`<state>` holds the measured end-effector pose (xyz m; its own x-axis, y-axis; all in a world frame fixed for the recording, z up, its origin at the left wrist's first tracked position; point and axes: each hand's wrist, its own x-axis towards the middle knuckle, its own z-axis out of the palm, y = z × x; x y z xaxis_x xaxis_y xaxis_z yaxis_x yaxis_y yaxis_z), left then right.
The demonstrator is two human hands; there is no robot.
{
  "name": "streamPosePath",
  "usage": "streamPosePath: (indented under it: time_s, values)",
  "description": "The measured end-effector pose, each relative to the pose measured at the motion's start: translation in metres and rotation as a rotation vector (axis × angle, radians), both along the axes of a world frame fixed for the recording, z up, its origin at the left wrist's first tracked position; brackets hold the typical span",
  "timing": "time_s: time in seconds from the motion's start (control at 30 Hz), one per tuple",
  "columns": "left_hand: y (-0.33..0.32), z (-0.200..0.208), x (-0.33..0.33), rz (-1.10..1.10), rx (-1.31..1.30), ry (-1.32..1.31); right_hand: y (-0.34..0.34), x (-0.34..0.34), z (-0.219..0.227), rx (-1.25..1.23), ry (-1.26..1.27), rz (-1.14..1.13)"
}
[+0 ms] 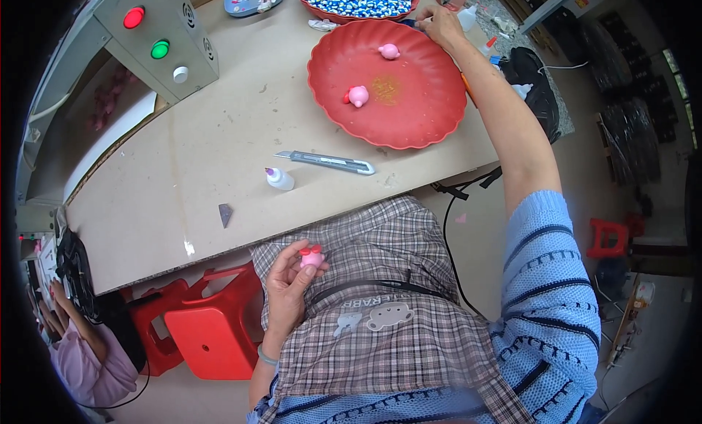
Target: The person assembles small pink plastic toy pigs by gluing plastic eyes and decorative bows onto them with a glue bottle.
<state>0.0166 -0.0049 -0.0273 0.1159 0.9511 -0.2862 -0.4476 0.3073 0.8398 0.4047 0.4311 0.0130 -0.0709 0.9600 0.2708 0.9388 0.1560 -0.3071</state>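
Observation:
My left hand (pixel 287 283), near my apron, holds a small pink figurine (pixel 312 257) between thumb and fingers, its red feet facing up. My right arm stretches past the right side of a red scalloped tray (pixel 431 120). At the tray's far rim, my right hand (pixel 442 29) has its fingers curled together near something dark blue; what they grip, if anything, is too small to make out. Two more pink pieces lie in the tray: a figurine with a red part (pixel 357 96) and a plain pink one (pixel 390 51).
A grey utility knife (pixel 329 162), a small white dropper bottle (pixel 280 179) and a dark blade-like piece (pixel 225 215) lie on the table (pixel 146 219). Behind the tray stands a red bowl (pixel 338 18) of blue and silver bits. A machine with buttons (pixel 157 40) stands left; red stools (pixel 212 329) sit below.

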Motion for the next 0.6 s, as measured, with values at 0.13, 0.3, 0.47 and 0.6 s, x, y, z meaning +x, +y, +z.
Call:
streamPosePath:
  time_s: [0.13, 0.3, 0.47, 0.6]
  values:
    - [-0.001, -0.002, 0.0, -0.018, 0.009, 0.003, -0.007, -0.019, 0.004, 0.161, 0.057, 0.021]
    - [0.0, -0.002, 0.0, -0.017, 0.01, 0.0, 0.003, -0.011, 0.008, -0.126, 0.087, 0.038]
    - [0.0, 0.0, -0.001, -0.022, 0.009, 0.001, -0.011, -0.017, 0.014, 0.274, 0.038, -0.063]
    - [-0.002, 0.003, 0.0, -0.012, 0.011, -0.007, -0.058, -0.024, 0.044, 0.441, 0.183, -0.02]
